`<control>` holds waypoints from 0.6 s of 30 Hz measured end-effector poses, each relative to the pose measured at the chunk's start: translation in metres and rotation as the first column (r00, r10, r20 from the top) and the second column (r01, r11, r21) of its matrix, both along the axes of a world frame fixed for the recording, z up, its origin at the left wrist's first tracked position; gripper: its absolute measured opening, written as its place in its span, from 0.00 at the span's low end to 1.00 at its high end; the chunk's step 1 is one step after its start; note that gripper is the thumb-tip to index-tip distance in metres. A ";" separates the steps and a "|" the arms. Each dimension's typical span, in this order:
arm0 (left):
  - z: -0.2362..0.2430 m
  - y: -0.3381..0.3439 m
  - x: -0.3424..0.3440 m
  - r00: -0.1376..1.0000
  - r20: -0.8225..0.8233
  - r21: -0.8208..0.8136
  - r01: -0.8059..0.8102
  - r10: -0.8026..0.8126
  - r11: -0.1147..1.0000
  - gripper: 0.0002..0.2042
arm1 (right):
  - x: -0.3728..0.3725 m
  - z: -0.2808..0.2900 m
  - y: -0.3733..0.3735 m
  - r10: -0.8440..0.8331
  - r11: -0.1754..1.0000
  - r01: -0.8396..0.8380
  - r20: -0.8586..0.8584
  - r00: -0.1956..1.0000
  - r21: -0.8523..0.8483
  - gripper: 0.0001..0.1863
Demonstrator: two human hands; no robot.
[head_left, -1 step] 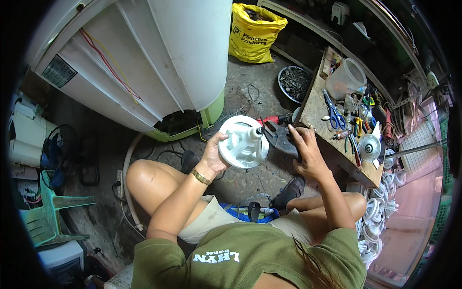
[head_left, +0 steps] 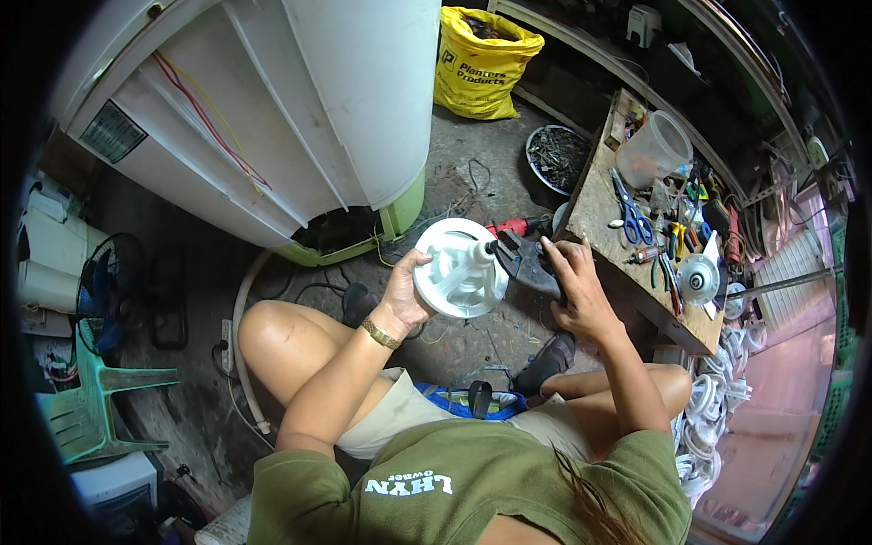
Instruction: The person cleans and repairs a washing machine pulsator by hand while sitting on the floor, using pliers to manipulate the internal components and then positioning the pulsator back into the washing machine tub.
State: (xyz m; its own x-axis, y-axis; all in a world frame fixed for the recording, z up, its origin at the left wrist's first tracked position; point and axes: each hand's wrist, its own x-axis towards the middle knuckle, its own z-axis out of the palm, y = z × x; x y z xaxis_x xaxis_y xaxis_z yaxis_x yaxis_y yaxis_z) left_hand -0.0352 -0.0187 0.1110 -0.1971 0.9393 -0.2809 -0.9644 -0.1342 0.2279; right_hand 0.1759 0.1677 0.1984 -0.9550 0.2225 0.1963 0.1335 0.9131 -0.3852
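Observation:
A round white plastic wheel [head_left: 438,298], with open spokes and a raised hub, is held at its left rim by my left hand [head_left: 401,292]. From the hub a short shaft with a dark tip [head_left: 491,247] points to the upper right. My right hand [head_left: 579,289] is closed round a dark tool [head_left: 538,277], its thumb and fingers on the handle. The tool's blocky head lies right beside the shaft tip; whether they touch I cannot tell, nor the tool's exact kind. A red power tool [head_left: 513,226] lies on the floor just behind.
To the right, a wooden bench [head_left: 595,195] bears blue-handled scissors [head_left: 636,225], pliers and a clear bucket [head_left: 656,150]. A large white tub [head_left: 363,100] stands ahead at left. Beyond are a basin of metal bits [head_left: 556,159] and a yellow sack [head_left: 481,77]. A green chair [head_left: 82,409] is at left.
The dark tool in my right hand has tilted and shifted very slightly beside the shaft tip. My left hand and the wheel are almost unmoved.

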 end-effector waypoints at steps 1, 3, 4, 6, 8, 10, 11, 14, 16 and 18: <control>0.002 0.000 0.001 1.000 -0.003 0.005 0.007 -0.007 1.000 0.28 | -0.001 -0.003 -0.001 0.010 1.000 -0.010 0.007 1.000 -0.006 0.49; 0.000 -0.003 0.000 1.000 -0.006 0.002 -0.001 0.001 1.000 0.27 | -0.004 -0.005 -0.004 0.005 1.000 -0.005 0.005 1.000 -0.002 0.49; -0.001 -0.003 0.000 1.000 -0.008 0.001 -0.004 0.004 1.000 0.27 | -0.005 -0.006 -0.006 0.001 1.000 -0.001 0.005 1.000 0.000 0.48; -0.002 -0.004 -0.001 0.999 -0.014 0.000 -0.030 0.030 1.000 0.27 | -0.009 -0.003 -0.009 0.003 0.999 -0.003 -0.003 1.000 0.050 0.48; -0.001 -0.004 0.000 0.999 -0.010 0.003 -0.039 0.039 0.999 0.26 | -0.010 -0.002 -0.010 -0.004 0.997 0.004 -0.007 1.000 0.080 0.48; 0.003 -0.004 0.001 0.999 0.003 0.010 -0.034 0.034 0.999 0.26 | -0.008 -0.005 -0.009 -0.017 0.996 0.018 -0.007 1.000 0.090 0.48; 0.003 -0.004 0.002 0.999 -0.024 0.016 -0.044 0.045 0.999 0.26 | -0.008 -0.006 -0.010 -0.021 0.996 0.024 -0.028 0.999 0.083 0.47; 0.001 -0.006 0.006 0.988 -0.128 0.018 -0.081 0.082 0.997 0.28 | -0.009 -0.011 -0.010 -0.061 0.997 0.064 -0.060 0.996 0.040 0.45; 0.000 -0.006 0.011 0.967 -0.232 0.002 -0.112 0.110 0.994 0.30 | -0.010 -0.018 -0.007 -0.124 0.992 0.124 -0.036 0.992 -0.013 0.42; 0.008 -0.006 0.010 0.943 -0.327 0.052 -0.055 0.069 0.997 0.35 | -0.007 -0.017 0.001 -0.098 0.994 0.103 -0.114 0.989 0.034 0.40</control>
